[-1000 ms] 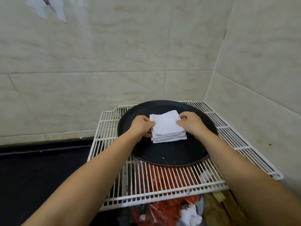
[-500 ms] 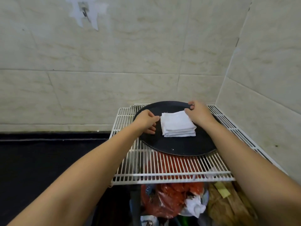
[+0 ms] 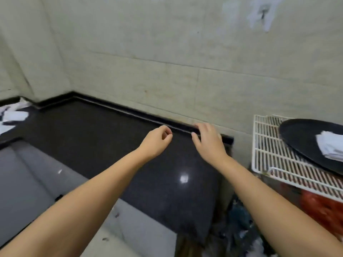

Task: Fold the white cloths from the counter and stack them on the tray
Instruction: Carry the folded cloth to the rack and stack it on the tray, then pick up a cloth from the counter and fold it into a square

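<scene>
Black counter [image 3: 104, 138], both hands empty above it (cloths [image 3: 13, 115] far left)

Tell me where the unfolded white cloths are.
Head view, far left edge: the unfolded white cloths lie on the black counter, near the wall corner.

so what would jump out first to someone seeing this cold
Two bare forearms reach over the black counter, left hand loosely curled and right hand spread, both empty. At far right a black tray with folded white cloths sits on a white wire rack.
</scene>
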`<action>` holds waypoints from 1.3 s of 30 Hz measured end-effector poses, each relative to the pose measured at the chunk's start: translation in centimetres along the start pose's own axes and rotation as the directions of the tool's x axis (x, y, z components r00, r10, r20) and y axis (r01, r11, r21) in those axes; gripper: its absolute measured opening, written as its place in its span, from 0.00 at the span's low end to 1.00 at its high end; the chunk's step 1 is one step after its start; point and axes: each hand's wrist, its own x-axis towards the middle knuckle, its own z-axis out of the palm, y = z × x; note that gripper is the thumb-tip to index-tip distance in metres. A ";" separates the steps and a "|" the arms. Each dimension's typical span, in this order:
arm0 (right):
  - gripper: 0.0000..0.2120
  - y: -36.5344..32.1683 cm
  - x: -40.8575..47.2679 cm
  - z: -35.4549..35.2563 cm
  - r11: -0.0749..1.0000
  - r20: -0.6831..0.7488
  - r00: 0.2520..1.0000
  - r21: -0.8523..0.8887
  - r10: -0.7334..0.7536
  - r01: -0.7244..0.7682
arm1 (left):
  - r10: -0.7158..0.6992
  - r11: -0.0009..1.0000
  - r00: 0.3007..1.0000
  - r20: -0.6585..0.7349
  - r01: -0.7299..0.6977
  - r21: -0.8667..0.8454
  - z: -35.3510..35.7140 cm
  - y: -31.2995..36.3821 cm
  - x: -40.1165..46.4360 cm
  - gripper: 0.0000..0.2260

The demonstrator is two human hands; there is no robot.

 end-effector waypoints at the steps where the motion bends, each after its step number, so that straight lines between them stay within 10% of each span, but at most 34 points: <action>1: 0.19 -2.5 -0.4 2.4 0.999 0.052 0.998 -0.011 -0.043 0.044 | -0.025 0.998 1.000 -0.011 0.025 0.062 -1.7 -2.8 -1.4 0.07; 14: 0.19 -24.8 -2.5 25.4 0.945 0.533 0.790 0.062 -0.303 0.320 | -0.497 0.829 0.859 -0.121 0.512 0.227 -14.4 -29.9 -14.9 0.10; 39: 0.19 -48.2 21.0 53.6 0.827 0.647 0.546 0.259 -0.532 0.499 | -0.714 0.662 0.676 -0.184 0.737 0.137 -31.6 -60.2 0.0 0.10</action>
